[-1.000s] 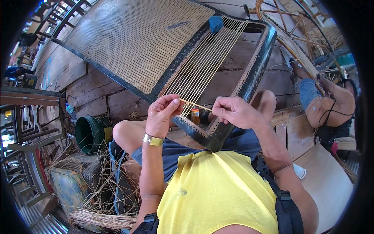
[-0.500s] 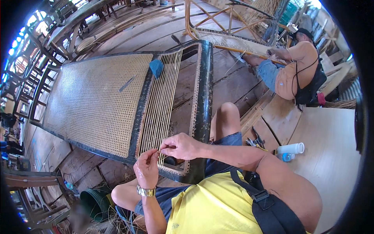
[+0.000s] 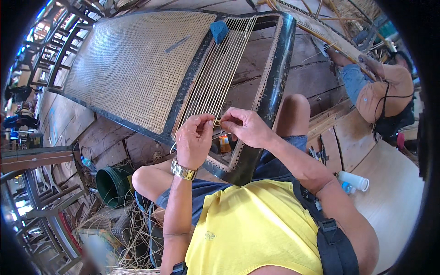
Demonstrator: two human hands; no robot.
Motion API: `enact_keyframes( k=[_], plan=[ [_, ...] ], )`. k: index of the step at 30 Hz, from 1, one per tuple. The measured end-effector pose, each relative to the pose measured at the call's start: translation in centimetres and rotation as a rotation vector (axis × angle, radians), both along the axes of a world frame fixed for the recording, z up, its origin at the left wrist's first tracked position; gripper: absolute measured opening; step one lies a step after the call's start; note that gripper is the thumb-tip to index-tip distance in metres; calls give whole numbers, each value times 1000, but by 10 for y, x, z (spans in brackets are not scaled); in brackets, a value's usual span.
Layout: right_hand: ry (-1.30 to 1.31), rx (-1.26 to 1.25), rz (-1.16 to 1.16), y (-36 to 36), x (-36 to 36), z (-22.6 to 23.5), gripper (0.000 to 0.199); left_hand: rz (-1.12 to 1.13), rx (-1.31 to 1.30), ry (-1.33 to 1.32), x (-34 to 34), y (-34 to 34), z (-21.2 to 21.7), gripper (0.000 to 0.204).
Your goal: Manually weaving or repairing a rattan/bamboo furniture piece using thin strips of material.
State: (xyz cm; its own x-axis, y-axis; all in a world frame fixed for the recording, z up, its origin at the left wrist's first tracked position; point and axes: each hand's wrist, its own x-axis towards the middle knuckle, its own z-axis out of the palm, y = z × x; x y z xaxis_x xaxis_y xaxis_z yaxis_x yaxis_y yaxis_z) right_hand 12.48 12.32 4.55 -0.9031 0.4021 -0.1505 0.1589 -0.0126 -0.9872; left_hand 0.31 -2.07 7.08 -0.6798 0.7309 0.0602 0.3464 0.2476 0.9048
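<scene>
A dark wooden frame (image 3: 279, 68) lies across my legs, its edge lined with small holes. Pale cane strands (image 3: 231, 59) run side by side over its near opening. Beyond the crossbar, woven cane webbing (image 3: 137, 64) fills the larger panel. With thumb and fingers closed, my left hand (image 3: 192, 140) pinches a cane strand beside a small loop (image 3: 216, 122). My right hand (image 3: 250, 128) grips the same strand on the loop's other side, fingertips pressed together. A blue wedge-shaped piece (image 3: 219, 31) rests on the strands at the crossbar. A thin grey blade-like tool (image 3: 178, 44) lies on the webbing.
A co-worker (image 3: 385, 91) sits at the right beside another caned frame (image 3: 316, 27). Pliers-like tools (image 3: 317, 155) and a white tube (image 3: 353, 180) lie by my right arm. A dark green bucket (image 3: 113, 185) and loose cane scraps (image 3: 133, 229) are at my left.
The view has tilted down, so the frame appears higher and further right. My hands have drawn slightly apart, and a small loop in the strand now shows between them.
</scene>
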Motion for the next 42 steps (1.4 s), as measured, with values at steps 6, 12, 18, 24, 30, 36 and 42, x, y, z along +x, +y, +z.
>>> enact_keyframes(
  k=[6,12,18,24,30,36,42],
  plan=[
    [63,-55,-80,26,-4,-2,5,-74,-3,-480,-26,38,-1,20],
    [276,-320,-388,77,-6,3,6,-81,-25,-383,-74,130,-2,33],
    [379,-718,-562,112,-1,-8,10,-99,-117,-295,-141,305,-39,40],
    [332,-781,-634,140,-13,-1,9,-245,-211,-150,-161,416,-81,33],
    [452,-676,-763,203,-48,-39,5,-408,-227,-882,-139,426,-95,16],
    [475,-614,-809,228,-71,-40,5,-295,-34,-1105,-133,384,-83,26],
    [417,-449,-822,222,-79,-28,6,-390,114,-1105,-90,321,-51,24]
  ],
)
